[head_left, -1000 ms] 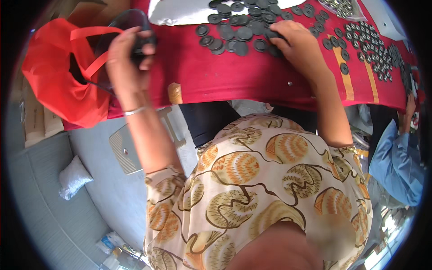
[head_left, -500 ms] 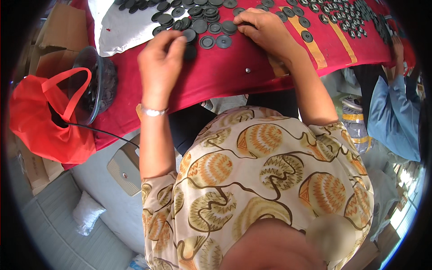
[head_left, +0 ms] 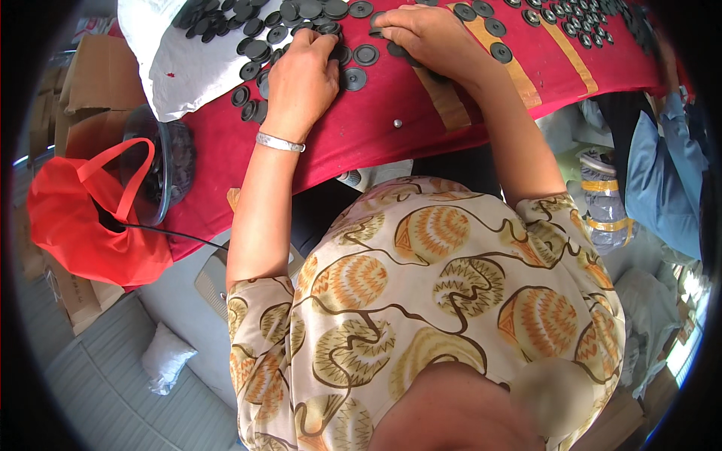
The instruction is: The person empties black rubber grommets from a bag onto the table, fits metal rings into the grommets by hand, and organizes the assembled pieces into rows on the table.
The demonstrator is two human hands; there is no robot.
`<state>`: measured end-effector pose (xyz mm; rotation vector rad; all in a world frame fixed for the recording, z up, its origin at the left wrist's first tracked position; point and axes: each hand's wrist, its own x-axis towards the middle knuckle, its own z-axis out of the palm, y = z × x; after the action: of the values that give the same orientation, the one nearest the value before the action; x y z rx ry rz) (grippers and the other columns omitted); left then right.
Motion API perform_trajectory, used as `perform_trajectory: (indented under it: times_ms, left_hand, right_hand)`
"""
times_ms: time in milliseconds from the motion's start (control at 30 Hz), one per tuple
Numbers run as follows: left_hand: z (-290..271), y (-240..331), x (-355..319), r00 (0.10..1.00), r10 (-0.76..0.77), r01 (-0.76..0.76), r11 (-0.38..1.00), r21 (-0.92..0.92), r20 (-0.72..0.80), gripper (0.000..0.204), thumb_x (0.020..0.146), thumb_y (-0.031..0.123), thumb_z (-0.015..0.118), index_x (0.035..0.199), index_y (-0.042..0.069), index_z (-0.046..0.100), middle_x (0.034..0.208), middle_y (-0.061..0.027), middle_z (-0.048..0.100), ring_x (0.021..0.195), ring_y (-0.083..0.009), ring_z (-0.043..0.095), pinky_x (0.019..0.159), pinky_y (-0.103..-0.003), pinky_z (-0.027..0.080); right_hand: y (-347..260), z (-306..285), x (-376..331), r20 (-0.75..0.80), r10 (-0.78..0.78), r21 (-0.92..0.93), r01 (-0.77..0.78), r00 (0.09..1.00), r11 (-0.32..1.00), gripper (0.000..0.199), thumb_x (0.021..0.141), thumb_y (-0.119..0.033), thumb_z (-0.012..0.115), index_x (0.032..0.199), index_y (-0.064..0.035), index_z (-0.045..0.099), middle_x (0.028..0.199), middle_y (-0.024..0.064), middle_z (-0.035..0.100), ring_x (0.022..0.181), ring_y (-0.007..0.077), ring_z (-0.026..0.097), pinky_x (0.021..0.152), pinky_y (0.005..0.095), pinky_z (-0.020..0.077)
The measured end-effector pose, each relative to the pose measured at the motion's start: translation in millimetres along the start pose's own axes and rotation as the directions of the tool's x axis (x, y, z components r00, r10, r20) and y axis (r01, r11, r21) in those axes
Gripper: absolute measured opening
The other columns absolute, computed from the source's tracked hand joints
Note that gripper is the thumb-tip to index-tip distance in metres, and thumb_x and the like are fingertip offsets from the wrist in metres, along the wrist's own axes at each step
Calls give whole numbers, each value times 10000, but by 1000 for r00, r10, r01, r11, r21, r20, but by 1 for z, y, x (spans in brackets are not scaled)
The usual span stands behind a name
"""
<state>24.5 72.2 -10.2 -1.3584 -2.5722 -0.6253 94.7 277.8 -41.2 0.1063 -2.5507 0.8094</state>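
Left grip (head_left: 304, 84) palm down, right grip (head_left: 430, 37) curled inward, both forearms (head_left: 259, 210) stretched forward

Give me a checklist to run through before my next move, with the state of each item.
1. Right hand at a black disc: ok, fingertips by its edge.
2. Left hand holding something: cannot tell, its underside is hidden.
3. Discs on the white sheet lying separately: not ok, many overlap.
4. Small round bead clear of both hands: ok.
5. Clear bowl away from both hands: ok.
6. Black cable away from both hands: ok.
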Motion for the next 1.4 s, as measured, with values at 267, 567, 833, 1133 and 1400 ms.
perform_trajectory:
  times_ms: [267,567,833,1133,1400]
  left_hand:
    - [-4,17,0,977,-117,92,986,140,177,365,767,119,666,1125,99,599,1025,-122,572,872,-340,610,720,-422,505]
    - [3,13,8,989,-56,54,998,18,133,357,752,107,656,1090,55,556,1014,-173,571,858,-373,614,737,-445,514]
    - [2,-2,0,999,13,-2,974,-226,47,333,747,47,619,1078,34,584,995,-179,599,907,-359,602,786,-412,491]
    - [8,17,0,997,-24,19,998,57,76,188,741,122,649,884,22,579,940,-173,578,809,-374,615,689,-453,514]
    - [-9,1,1,843,-471,397,220,-891,259,287,871,176,574,1075,-25,591,877,-86,651,626,-184,638,439,-220,476]
  right_hand:
    - [2,1,3,35,96,-8,-96,995,995,225,835,-172,574,1039,-127,656,960,135,666,891,299,633,788,434,489]
    - [-21,-17,-1,-302,-196,173,255,933,951,185,843,-172,561,960,-48,634,869,176,645,818,328,628,737,397,499]
    - [-43,-6,-2,29,-79,-282,84,996,956,217,806,-149,614,1009,-75,629,913,125,629,880,281,592,783,384,451]
    - [-35,-3,-7,185,-14,-190,50,983,981,286,790,-152,642,1072,-108,624,990,87,599,987,281,550,873,395,401]
    - [-39,-7,12,-101,25,221,-2,995,975,319,739,-170,695,1048,-107,650,952,105,631,872,257,626,760,350,498]
